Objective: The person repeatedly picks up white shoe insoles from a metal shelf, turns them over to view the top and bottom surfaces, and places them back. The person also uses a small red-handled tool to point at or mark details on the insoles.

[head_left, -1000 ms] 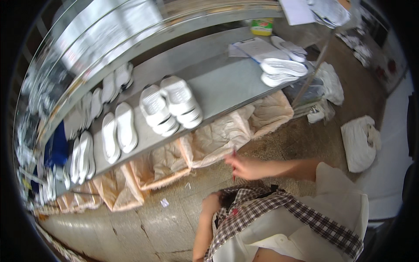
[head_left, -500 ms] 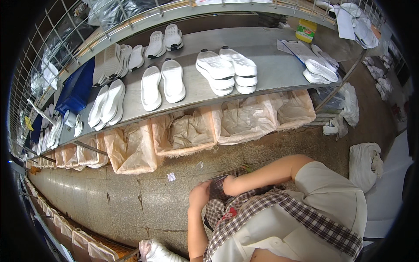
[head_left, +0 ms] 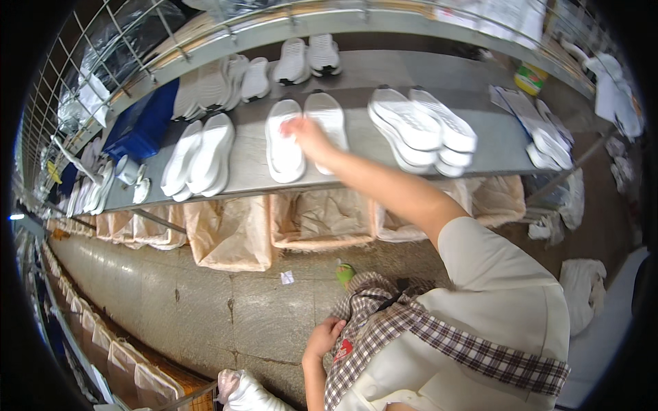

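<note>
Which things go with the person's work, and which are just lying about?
Probably with the work:
white soles at the blurred right hand
stacked soles beside them

Seemingly just lying about:
yellow container
small scrap on the floor

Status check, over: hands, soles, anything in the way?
Left hand at checked apron, grip unclear. Right hand blurred over front row's middle pair of white shoe soles, contact unclear. Stacked white soles to their right, not blocking.

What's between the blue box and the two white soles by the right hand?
More white soles lie on the gray shelf between the blue box and the pair by the right hand. The head view shows it.
</note>
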